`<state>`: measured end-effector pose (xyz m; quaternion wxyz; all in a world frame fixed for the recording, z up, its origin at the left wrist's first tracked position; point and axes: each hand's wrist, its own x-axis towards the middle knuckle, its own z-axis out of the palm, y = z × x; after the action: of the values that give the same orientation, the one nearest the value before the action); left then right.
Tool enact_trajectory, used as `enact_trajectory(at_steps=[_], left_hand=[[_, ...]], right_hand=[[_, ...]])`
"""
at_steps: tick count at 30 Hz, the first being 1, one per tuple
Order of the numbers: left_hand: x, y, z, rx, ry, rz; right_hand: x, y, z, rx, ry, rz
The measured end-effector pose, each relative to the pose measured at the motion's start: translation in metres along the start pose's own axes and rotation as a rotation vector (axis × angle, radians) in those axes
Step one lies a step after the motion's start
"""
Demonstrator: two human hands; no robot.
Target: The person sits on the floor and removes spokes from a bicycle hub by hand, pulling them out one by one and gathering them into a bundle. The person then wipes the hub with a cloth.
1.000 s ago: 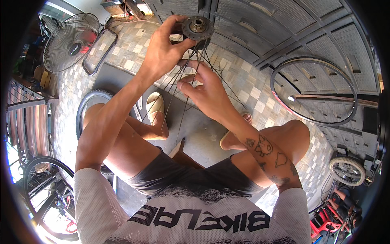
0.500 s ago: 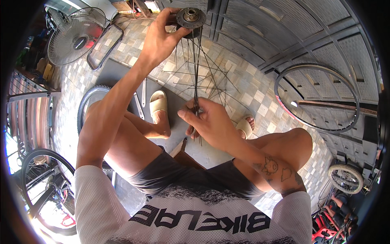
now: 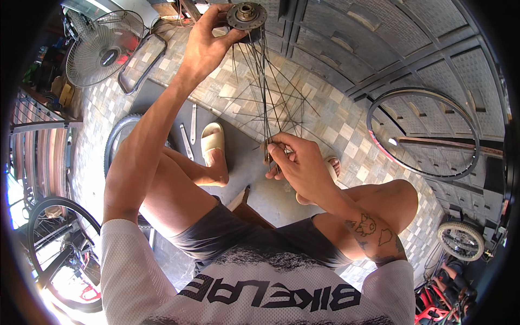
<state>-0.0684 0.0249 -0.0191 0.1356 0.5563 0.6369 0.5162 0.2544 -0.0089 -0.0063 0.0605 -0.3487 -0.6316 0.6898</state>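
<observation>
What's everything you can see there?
Hub: one, dark, top middle
Spokes: many, dark, below hub
Fan: one, greyish, upper left
Drawers: several, grey, upper right
Rim: one, mostly black, right
Small wheel: one, cream, lower right
Big wheel: one, black, lower left
Tyre: one, dark, left
Mat: one, grey, centre
Tools: two, silver, on mat
Sandals: two, cream, centre
Tiles: many, greyish, around mat
Edge clutter: many, mixed, unclear
Left hand: one, bare, holding hub
Right hand: one, bare, around spokes
</observation>
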Motion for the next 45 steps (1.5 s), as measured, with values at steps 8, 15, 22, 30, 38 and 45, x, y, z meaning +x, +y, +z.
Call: enact_trajectory(at_steps=[8, 15, 22, 30, 38, 45], left_hand=[[0.0, 0.006, 0.0, -0.026, -0.016, -0.035], [-0.01, 0.023, 0.014, -0.061, -0.026, -0.03], [-0.03, 0.052, 0.032, -0.183, -0.18, -0.088], [-0.035, 0.056, 0.033, -0.149, -0.117, -0.06], [-0.022, 0.029, 0.022, -0.07, -0.012, 0.004], [0.004, 0.002, -0.008, -0.147, 0.049, -0.101]], right_hand=[[0.007, 0.008, 0.0, 0.277, -0.119, -0.032], [0.033, -0.003, -0.009, 0.348, -0.037, -0.184], [0.066, -0.02, -0.024, 0.432, 0.125, -0.196], [0.063, -0.021, -0.023, 0.534, 0.048, -0.119], [0.036, -0.004, -0.008, 0.137, -0.134, 0.148], [0.012, 0.018, 0.014, -0.035, -0.224, 0.102]])
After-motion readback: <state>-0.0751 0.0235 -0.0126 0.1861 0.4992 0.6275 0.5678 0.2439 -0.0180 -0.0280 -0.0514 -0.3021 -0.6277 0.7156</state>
